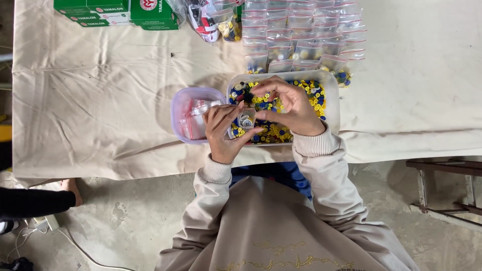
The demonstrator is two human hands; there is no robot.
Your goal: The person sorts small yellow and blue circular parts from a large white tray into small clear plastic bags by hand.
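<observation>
Your left hand gripped a small clear plastic zip bag at the near edge of the white rectangular tray of yellow, blue and black buttons; your right hand, fingers pinched narrow, hovered just above the bag's mouth, though whether it held a button I couldn't tell. A round translucent tub of empty bags sat touching the tray's left side; rows of filled clear bags lay beyond on the cream cloth.

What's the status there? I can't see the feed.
Left hand holds small clear bag open. Right hand pinches buttons above it, over button tray. Nothing in the way.
</observation>
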